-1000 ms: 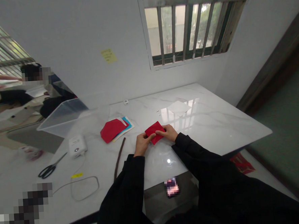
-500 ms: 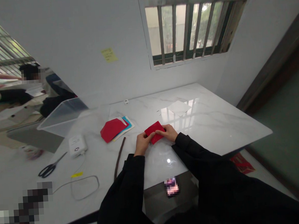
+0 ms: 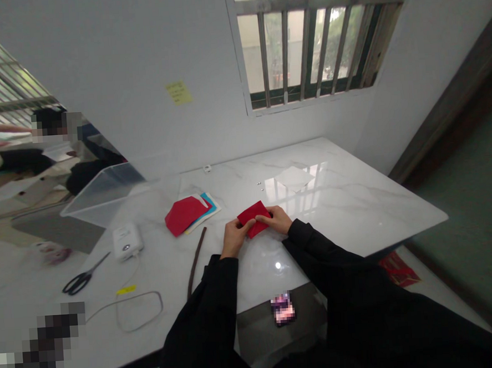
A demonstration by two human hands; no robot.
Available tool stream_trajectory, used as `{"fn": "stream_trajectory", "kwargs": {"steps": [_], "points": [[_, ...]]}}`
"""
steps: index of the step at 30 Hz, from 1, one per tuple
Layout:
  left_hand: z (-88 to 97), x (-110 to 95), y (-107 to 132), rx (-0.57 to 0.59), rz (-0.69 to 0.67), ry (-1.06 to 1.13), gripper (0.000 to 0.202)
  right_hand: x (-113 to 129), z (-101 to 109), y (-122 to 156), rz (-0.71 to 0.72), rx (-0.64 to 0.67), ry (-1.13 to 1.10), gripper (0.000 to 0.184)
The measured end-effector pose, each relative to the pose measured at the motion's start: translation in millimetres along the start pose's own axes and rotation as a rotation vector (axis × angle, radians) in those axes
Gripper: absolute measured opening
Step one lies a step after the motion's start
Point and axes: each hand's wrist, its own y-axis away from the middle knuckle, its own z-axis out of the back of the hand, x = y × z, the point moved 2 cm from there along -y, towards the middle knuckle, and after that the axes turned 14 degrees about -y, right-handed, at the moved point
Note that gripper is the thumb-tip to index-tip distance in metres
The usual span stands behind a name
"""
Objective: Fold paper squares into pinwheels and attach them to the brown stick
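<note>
A piece of folded red paper [image 3: 254,212] is held between my two hands, just above the white marbled table. My left hand [image 3: 235,237] pinches its left side, thumb on top and fingers beneath. On the right side, my right hand [image 3: 278,220] grips it the same way, and the two thumb tips nearly meet at its middle. The fingers under the paper are hidden. Left of my hands lies a stack of coloured paper [image 3: 189,214], with red on top and blue and cream below. A dark brown strip [image 3: 197,259] lies nearer to my left sleeve.
Black-handled scissors [image 3: 85,277], a white power strip [image 3: 127,241] with its cable and a clear plastic bin [image 3: 105,195] are on the left. A white sheet [image 3: 294,178] and tiny bits lie beyond my right hand. People sit at far left. A barred window is ahead.
Almost nothing differs. My hands keep the same hold on the red paper, and the whole view has shifted very slightly.
</note>
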Motion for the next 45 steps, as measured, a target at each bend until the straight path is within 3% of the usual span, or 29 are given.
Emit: {"fn": "stream_trajectory", "kwargs": {"steps": [12, 18, 22, 27, 30, 35, 45], "points": [[-1.0, 1.6, -0.1, 0.007, 0.008, -0.023, 0.055, -0.6, 0.2, -0.5, -0.008, -0.01, -0.065, 0.047], [-2.2, 2.9, 1.1, 0.136, -0.01, -0.075, 0.052, -5.6, 3.1, -4.6, -0.014, -0.099, -0.159, 0.051], [-1.8, -0.6, 2.5, 0.155, -0.011, -0.105, 0.05, -9.1, 5.6, -5.5, -0.029, -0.115, -0.164, 0.053], [1.4, -4.0, 2.8, 0.059, 0.034, -0.044, 0.052, -2.6, 1.7, -1.9, -0.072, -0.025, -0.234, 0.054], [3.7, -0.9, 1.3, -0.018, 0.052, 0.023, 0.055, 0.6, -1.1, 0.6, -0.059, 0.049, -0.123, 0.054], [4.5, 3.7, -0.7, -0.066, 0.069, 0.082, 0.056, 0.2, -1.4, 1.1, -0.006, 0.037, 0.032, 0.057], [5.6, 7.5, -2.8, -0.156, 0.062, 0.204, 0.055, 5.1, -2.8, 1.2, -0.002, 0.035, 0.038, 0.059]]}}
